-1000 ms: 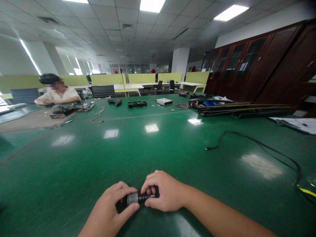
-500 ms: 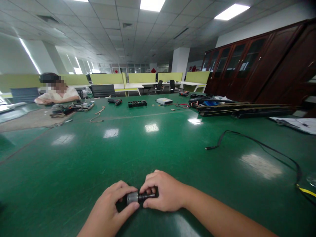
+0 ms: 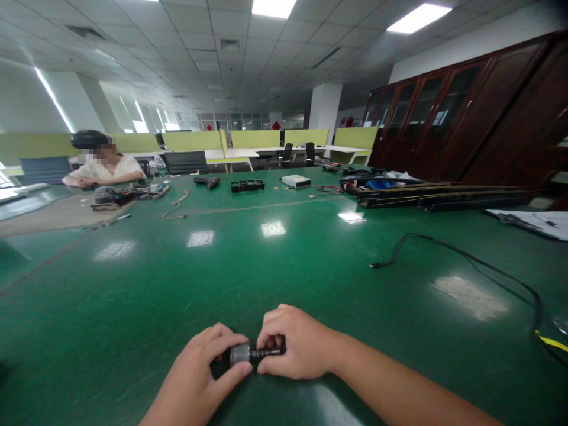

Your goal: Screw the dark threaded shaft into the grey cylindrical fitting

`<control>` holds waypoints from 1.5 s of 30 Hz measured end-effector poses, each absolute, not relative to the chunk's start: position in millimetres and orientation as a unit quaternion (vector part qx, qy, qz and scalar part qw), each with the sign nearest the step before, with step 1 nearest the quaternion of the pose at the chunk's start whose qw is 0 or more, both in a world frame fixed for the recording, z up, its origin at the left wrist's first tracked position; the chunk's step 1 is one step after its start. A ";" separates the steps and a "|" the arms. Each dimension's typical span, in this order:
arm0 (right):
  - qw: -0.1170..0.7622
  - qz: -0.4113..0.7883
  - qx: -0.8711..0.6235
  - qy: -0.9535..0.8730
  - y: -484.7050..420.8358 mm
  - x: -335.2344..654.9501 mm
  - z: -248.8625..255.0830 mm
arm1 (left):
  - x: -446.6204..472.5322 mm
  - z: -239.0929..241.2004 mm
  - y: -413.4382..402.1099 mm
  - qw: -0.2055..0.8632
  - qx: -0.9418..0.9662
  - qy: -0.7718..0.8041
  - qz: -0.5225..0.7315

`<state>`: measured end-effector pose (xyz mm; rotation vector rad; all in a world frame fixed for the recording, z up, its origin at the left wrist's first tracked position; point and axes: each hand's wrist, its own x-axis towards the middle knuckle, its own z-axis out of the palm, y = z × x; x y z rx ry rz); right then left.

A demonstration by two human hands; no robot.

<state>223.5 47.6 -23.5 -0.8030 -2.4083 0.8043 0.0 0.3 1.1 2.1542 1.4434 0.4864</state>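
1. Here we are at the grey cylinder (image 3: 240,354), low over the worktop (image 3: 310,260); we can't tell whether it rests there. The left hand (image 3: 199,361) has its grip closed around it, thumb on the near side, index finger on the far side.
2. To the cylinder's right runs a dark, ribbed shaft (image 3: 267,352), standing out in line with it.
3. The right hand (image 3: 302,346) has thumb and curled fingers astride that shaft; whether its grip pinches or merely surrounds it, we cannot tell.
4. And there's the change! The right index fingertip has slid slightly away from the cylinder, so we see a touch more shaft beside it. We judge the shaft's root less covered now, the steadying left to the left hand.
5. Beyond the cylinder, to its right, lies a black cable (image 3: 465,255); far behind it, a power drill (image 3: 206,183).
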 end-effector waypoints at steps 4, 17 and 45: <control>0.232 0.289 -0.296 -0.880 47.3 223.6 -22.8 | -0.6 1.3 -0.3 0.252 0.789 0.530 0.182; 0.244 0.235 -0.295 -0.893 46.7 225.0 -23.1 | 0.0 1.6 -1.0 0.250 0.787 0.532 0.187; 0.191 0.275 -0.295 -0.895 61.0 247.4 -21.9 | -1.2 0.7 -0.6 0.264 0.780 0.540 0.173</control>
